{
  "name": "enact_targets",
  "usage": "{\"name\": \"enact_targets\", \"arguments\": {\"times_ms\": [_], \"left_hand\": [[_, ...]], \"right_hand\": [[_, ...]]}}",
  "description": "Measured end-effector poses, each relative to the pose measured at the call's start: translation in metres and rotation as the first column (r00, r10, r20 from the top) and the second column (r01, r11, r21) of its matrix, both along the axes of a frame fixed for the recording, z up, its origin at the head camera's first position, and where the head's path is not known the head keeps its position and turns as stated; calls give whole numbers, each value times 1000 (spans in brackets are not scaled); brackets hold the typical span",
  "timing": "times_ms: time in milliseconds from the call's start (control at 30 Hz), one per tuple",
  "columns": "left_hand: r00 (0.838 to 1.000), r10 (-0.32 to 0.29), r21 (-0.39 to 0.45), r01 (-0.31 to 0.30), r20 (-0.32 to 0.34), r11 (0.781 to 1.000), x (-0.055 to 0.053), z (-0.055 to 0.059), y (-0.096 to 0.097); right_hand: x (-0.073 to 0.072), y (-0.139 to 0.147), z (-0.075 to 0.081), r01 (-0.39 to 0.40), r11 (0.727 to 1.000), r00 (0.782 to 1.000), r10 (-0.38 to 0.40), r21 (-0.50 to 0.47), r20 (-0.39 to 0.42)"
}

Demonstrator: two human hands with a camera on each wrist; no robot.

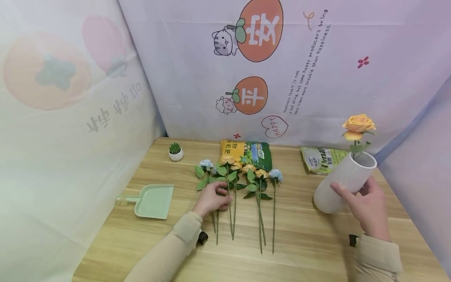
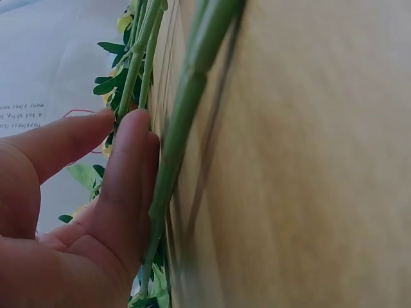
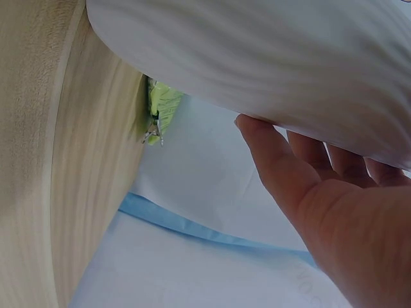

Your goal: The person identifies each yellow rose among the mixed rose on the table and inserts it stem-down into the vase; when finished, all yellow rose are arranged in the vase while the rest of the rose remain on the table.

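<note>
My right hand [image 1: 372, 207] grips a white ribbed vase [image 1: 340, 182] around its side, and the vase leans to the right. One yellow rose [image 1: 358, 126] stands in its mouth. In the right wrist view, the thumb and fingers press against the vase wall [image 3: 257, 58]. Among the artificial flowers on the table, my left hand [image 1: 213, 199] has its thumb and a finger at a yellow rose's green stem [image 1: 230, 211]. The left wrist view shows the fingertips either side of a stem [image 2: 131, 80]. Blue flowers [image 1: 276, 175] and yellow roses [image 1: 261, 174] lie alongside.
A yellow and green bag [image 1: 262, 152] lies behind the flower heads, and a green packet [image 1: 318, 160] sits behind the vase. At left are a small potted succulent [image 1: 175, 152] and a pale green dustpan [image 1: 154, 201]. Printed cloth [image 1: 190, 78] hangs around the wooden table [image 1: 292, 243].
</note>
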State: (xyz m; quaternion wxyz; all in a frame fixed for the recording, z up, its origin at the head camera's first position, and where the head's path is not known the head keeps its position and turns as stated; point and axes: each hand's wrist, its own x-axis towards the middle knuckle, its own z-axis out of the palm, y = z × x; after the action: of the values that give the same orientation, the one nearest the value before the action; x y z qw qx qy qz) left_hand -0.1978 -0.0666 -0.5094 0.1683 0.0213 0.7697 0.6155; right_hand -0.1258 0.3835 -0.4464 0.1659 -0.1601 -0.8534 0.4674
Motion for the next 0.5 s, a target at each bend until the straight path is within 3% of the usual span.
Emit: {"name": "enact_targets", "arguments": {"times_ms": [100,300,500], "left_hand": [[999,-23,9,22,26,1000,1,0,0],[999,-32,-19,33,18,999,-1,-1,1],[998,-33,35,31,46,999,-3,-3,-1]], "right_hand": [[0,0,-1,0,1000,1000,0,7,7],[-1,1,-1,-9,1000,1000,9,16,14],[-1,2,-3,-5,1000,1000,5,13,12]]}}
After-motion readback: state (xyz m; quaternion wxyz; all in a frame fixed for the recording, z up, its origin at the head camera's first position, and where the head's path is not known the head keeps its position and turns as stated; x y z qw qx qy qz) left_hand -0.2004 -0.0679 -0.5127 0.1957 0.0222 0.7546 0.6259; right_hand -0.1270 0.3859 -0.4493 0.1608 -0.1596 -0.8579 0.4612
